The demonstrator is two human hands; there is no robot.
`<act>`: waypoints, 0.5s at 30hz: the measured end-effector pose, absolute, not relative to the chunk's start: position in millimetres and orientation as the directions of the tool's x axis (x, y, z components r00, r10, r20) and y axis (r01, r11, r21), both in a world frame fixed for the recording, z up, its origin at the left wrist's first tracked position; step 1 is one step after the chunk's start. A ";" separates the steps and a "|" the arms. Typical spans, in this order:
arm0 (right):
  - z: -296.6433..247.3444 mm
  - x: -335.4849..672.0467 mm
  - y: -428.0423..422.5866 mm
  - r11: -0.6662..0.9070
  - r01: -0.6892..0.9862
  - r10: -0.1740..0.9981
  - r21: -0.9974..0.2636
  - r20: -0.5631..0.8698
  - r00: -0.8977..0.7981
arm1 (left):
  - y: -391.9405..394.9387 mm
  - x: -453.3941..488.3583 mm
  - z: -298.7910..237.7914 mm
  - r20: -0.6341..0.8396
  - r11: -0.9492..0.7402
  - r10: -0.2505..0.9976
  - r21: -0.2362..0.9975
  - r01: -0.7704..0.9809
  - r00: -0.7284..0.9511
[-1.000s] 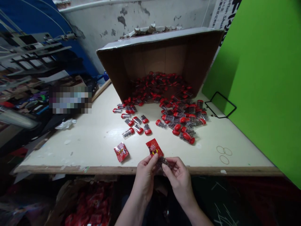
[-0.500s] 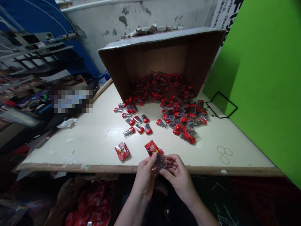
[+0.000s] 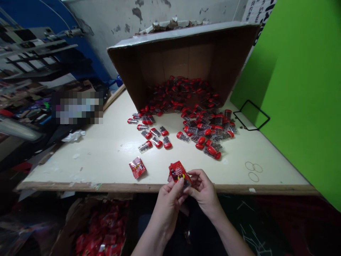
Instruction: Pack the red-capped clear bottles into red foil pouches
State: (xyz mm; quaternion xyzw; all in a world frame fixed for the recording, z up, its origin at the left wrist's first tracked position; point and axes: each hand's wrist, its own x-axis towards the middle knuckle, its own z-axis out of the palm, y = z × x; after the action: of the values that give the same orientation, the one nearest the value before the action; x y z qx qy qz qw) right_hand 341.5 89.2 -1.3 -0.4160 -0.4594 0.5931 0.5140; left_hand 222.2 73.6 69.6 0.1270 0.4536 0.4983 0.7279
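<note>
I pinch a red packet [image 3: 178, 170] between the thumb and fingers of my left hand [image 3: 169, 195], over the table's near edge. My right hand [image 3: 204, 188] curls at the packet's right side; whether it grips too, I cannot tell. Another red packet [image 3: 137, 168] lies to the left. Farther off, red-capped containers [image 3: 218, 131] spill from a cardboard box [image 3: 176, 62].

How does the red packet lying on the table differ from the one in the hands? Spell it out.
Place: the loose packet lies on the table; the held packet is gripped in the hands.
View: nothing covers the loose packet, while the fingers hide the lower part of the held packet.
Shared: both are mainly red, with a printed design.
</note>
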 end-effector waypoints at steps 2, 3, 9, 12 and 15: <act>-2.7 340.8 90.4 -0.052 -0.212 0.993 -0.976 -0.028 -0.118 | 73.5 222.7 68.9 -0.531 0.466 0.843 0.643 -0.608 0.084; -3.3 339.9 90.8 -0.053 -0.203 0.993 -0.978 -0.030 -0.114 | 73.8 222.8 68.1 -0.529 0.464 0.845 0.645 -0.607 0.083; 4.5 336.0 89.3 -0.007 -0.125 0.989 -0.992 0.012 -0.146 | 72.3 219.0 62.8 -0.528 0.457 0.847 0.665 -0.591 0.062; 14.5 352.0 96.9 0.058 0.046 0.989 -0.997 0.051 -0.137 | 60.5 192.7 63.4 -0.563 0.457 0.825 0.712 -0.533 -0.045; 19.4 388.7 120.0 0.116 0.419 0.982 -0.901 0.167 0.088 | 36.4 133.7 60.0 -0.581 0.455 0.741 0.802 -0.386 -0.335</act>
State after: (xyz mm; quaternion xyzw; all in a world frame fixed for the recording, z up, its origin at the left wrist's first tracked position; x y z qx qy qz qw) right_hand 388.7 120.0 19.4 -0.5859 -0.5978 0.3143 0.4478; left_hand 133.7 36.4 60.0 0.1380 0.6434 0.5035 0.5598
